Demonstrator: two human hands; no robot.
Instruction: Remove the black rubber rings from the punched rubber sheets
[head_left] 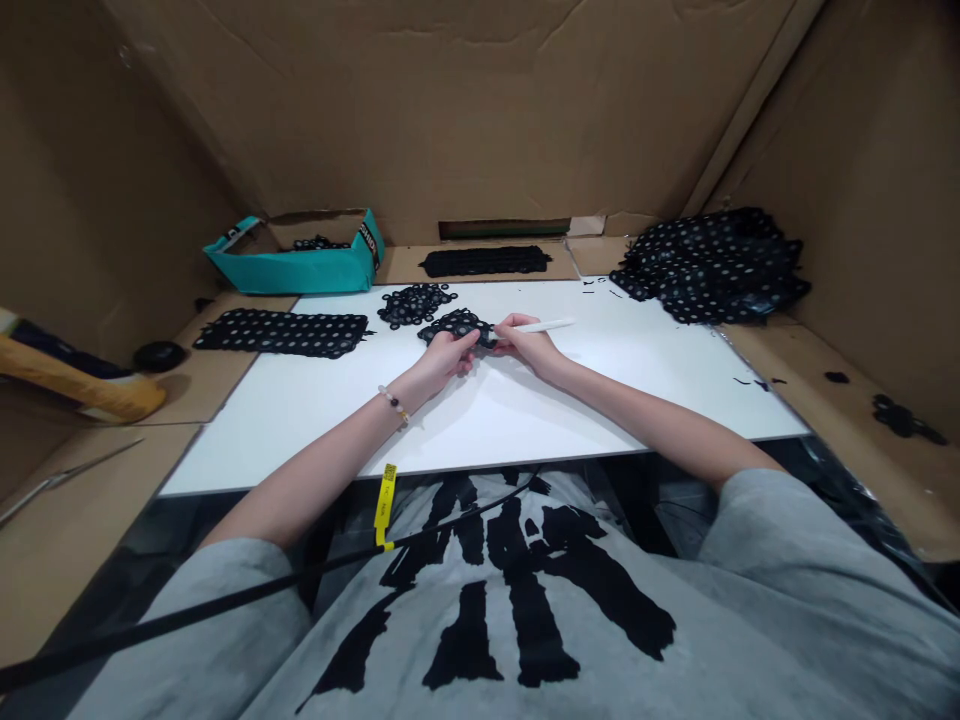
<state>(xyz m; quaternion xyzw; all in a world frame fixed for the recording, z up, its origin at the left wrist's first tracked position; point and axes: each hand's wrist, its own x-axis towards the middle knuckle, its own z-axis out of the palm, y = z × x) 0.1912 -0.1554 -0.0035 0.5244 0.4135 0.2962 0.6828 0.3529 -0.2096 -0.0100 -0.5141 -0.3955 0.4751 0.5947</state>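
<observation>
My left hand (444, 360) pinches the near edge of a black rubbery sheet piece full of round holes (456, 323), close above the white board. My right hand (531, 347) is closed around a slim white pen-like tool (553, 325). Its back end points right, while its tip meets the right edge of the black piece; the fingers hide the exact contact. Just behind and left of the held piece lies a heap of small black rings (412, 304) on the board.
A flat holed black sheet (289, 332) lies at left, another black strip (486, 261) at the back. A large pile of such sheets (712, 265) sits back right. A teal box (296, 270), scissors (64, 475) and a yellow bottle (82, 370) are left. Cardboard walls (480, 110) surround the white board (637, 400).
</observation>
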